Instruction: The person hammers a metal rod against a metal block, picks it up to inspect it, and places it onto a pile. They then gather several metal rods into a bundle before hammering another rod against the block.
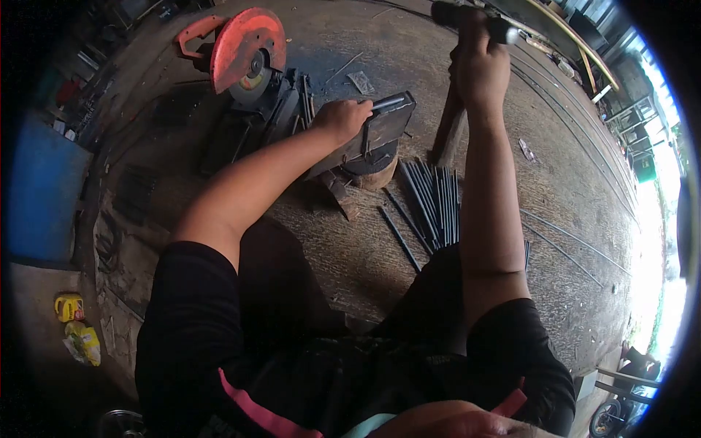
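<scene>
My right hand (482,77) is raised and wrapped round the wooden handle of a hammer (447,131), its dark head (456,14) at the top of the view. Lower and to the left, my left hand (343,120) is closed on a short metal rod (388,102). This rod lies along the top of a flat-sided metal block (391,125) above a round wooden stump (380,174). Between the hammer and the rod there is a wide gap. On the ground in front of me lies a fan of several dark metal rods (431,197).
A red cut-off saw (248,47) stands to the left of the block. Long thin rods (577,117) stretch along the ground at the right. Yellow packets (82,339) lie at the far left near a blue panel (44,190). A wheel (604,417) shows at lower right.
</scene>
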{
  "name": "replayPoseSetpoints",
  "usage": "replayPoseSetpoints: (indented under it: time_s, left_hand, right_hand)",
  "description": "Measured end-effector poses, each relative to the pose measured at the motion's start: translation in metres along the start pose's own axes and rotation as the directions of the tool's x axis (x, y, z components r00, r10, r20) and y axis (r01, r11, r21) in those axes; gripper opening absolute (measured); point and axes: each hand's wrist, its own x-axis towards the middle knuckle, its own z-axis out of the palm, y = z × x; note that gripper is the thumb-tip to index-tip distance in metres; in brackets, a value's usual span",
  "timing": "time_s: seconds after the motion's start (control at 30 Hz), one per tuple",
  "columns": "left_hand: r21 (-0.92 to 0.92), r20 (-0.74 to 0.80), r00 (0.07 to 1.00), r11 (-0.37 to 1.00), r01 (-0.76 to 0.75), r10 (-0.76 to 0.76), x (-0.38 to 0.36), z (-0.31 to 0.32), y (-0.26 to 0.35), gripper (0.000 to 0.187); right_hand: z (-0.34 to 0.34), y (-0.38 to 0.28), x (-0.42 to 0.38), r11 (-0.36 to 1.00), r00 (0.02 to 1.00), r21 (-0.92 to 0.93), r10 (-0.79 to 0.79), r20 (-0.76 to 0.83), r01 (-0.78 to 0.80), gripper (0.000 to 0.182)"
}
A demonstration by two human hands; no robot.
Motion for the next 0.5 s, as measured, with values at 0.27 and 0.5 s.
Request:
replayPoseSetpoints:
  time_s: [0.27, 0.5]
  left_hand:
    - [0.035, 0.074, 0.993, 0.996, 0.088, -0.090, 0.004, -0.005, 0.001, 0.018]
    - [0.099, -0.031, 0.999, 0.995, -0.024, 0.027, -0.005, -0.003, 0.002, 0.020]
  right_hand:
    - [0.042, 0.130, -0.023, 0.784, 0.856, -0.552, 0.467, 0.221, -0.285, 0.065]
    - [0.023, 0.116, -0.016, 0.778, 0.792, -0.553, 0.525, 0.310, -0.299, 0.066]
